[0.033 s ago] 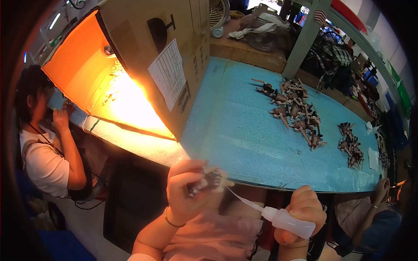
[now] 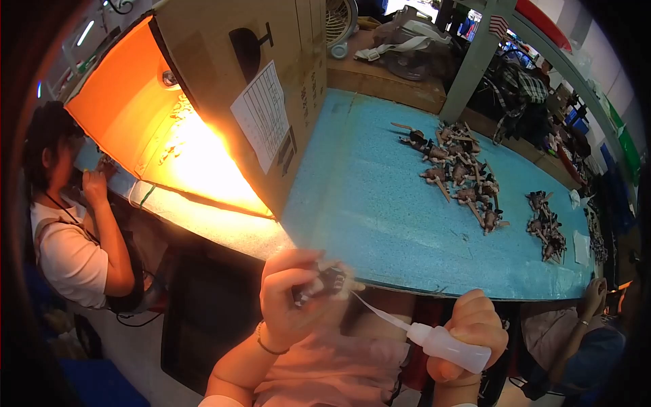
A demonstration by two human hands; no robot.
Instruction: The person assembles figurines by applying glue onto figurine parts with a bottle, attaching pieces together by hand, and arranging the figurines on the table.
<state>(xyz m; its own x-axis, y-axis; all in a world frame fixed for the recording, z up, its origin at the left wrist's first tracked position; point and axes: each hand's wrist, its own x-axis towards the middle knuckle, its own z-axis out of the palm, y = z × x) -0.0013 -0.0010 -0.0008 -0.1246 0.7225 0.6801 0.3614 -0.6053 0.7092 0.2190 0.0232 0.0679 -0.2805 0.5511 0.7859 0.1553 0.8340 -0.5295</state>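
Here, one squeeze bottle [image 2: 447,344], two hands.

— Where are the hands?

— Both forearms come up from the lower edge. The left hand [image 2: 293,298] is raised, wrist bent, a thin bracelet round it, fingers curled and pinched shut on a small dark part [image 2: 325,281].

— And the other?

— The right hand [image 2: 471,339] sits lower, to the right of the left, closed in a fist around a small white squeeze bottle [image 2: 447,344], knuckles up, nozzle towards the left fingers.

Open blue tabletop [image 2: 380,203] btwn cardboard box [image 2: 271,88] & figurine pile [image 2: 461,173].
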